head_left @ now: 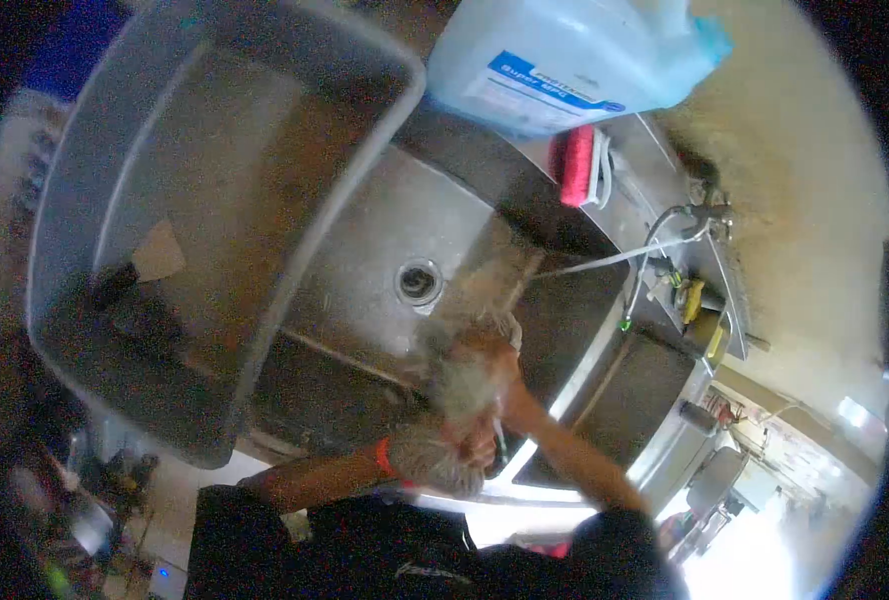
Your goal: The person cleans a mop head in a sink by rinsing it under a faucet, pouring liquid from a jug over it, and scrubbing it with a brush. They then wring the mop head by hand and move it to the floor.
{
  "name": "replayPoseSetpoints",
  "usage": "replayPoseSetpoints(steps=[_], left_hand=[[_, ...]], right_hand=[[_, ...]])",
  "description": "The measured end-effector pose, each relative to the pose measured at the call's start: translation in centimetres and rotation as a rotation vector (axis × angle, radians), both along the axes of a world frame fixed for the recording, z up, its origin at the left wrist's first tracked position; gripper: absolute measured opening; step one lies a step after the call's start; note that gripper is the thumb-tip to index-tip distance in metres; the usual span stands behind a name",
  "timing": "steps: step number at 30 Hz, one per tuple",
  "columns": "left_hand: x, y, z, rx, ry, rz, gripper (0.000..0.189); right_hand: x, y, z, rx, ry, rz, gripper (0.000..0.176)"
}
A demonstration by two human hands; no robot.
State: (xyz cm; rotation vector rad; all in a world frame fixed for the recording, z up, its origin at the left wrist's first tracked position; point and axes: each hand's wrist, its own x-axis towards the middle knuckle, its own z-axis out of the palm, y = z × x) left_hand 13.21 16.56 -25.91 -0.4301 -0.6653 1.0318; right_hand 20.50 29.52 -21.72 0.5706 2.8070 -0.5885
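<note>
Both of my hands are over the near edge of a metal sink (365, 235), around a pale, blurred bundle (465, 385) that looks like wet cloth or strands. My left hand (473, 440), below a red wristband (383, 457), is closed on its lower part. Higher up, my right hand (495, 372) is closed on the same bundle, its fingers partly smeared by motion. More of the pale material hangs beside my left wrist. A round drain (419, 283) lies in the basin floor, left of and above my hands.
A large grey tub (330, 215) holding a scraper-like tool (158, 252) covers the left side. A bluish jug (575, 75) and a pink brush (578, 165) stand at the back. From the tap (710, 218), a pale stream or tube reaches toward the basin. Another basin (645, 395) is at right.
</note>
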Motion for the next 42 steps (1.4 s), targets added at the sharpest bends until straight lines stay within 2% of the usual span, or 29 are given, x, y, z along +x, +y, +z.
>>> replayPoseSetpoints(steps=[1, 4, 9, 12, 19, 26, 28, 29, 31, 32, 34, 35, 37, 39, 42], left_hand=[[-2.0, 1.4, 1.5, -0.073, 0.084, -0.114, 0.038], [-3.6, 3.2, 0.4, -0.141, 0.124, -0.131, 0.039], [-3.1, 4.8, -1.9, -0.154, 0.114, -0.139, 0.041], [-2.2, 5.2, -2.9, -0.177, 0.105, -0.130, 0.042], [-1.2, 4.4, -2.2, -0.170, 0.062, -0.143, 0.045], [-2.5, 1.9, 0.3, -0.134, -0.012, -0.153, 0.048], [-3.7, 0.5, 2.0, -0.470, 0.408, -0.446, 0.049], [-3.2, -0.3, 1.9, -0.468, 0.403, -0.441, 0.049], [-1.3, -2.5, 1.1, -0.512, 0.351, -0.760, 0.041], [0.1, -3.5, 0.8, -0.510, 0.346, -0.761, 0.041], [3.5, -5.6, 0.1, -0.464, 0.638, -0.513, 0.030], [4.6, -7.0, -0.4, -0.375, 0.748, -0.627, 0.027], [5.3, -8.2, -0.3, -0.218, 0.835, -0.709, 0.026], [5.6, -8.5, 0.3, -0.094, 0.855, -0.735, 0.025], [4.7, -8.7, 1.5, 0.061, 0.839, -0.762, 0.023]], right_hand=[[-0.1, -0.5, -1.4, 0.005, 0.118, -0.079, 0.057], [-0.8, -2.7, -5.4, 0.008, 0.384, -0.313, 0.056], [-2.2, -5.7, -8.1, -0.014, 0.593, -0.583, 0.054], [-2.5, -6.4, -8.4, -0.041, 0.643, -0.641, 0.053], [-2.0, -4.9, -8.6, -0.086, 0.675, -0.590, 0.050], [3.1, 0.5, -6.2, -0.265, 0.578, -0.261, 0.048], [4.9, 2.1, -4.0, -0.349, -0.234, 0.246, 0.049], [4.9, 2.8, -2.5, -0.347, -0.239, 0.250, 0.049], [3.9, 4.3, 0.8, -0.512, 0.037, 0.320, 0.033], [2.7, 5.1, 2.1, -0.513, 0.032, 0.318, 0.033], [-0.2, 7.0, 4.1, -0.931, -0.052, 0.259, 0.029], [-2.3, 7.6, 4.2, -1.004, -0.025, 0.254, 0.028], [-6.9, 5.7, 1.7, -1.179, -0.457, 0.207, 0.023], [-5.6, -0.4, -6.0, -0.984, -0.275, 0.282, 0.013], [-5.1, -2.6, -7.3, -1.519, -0.869, 0.290, 0.013]])
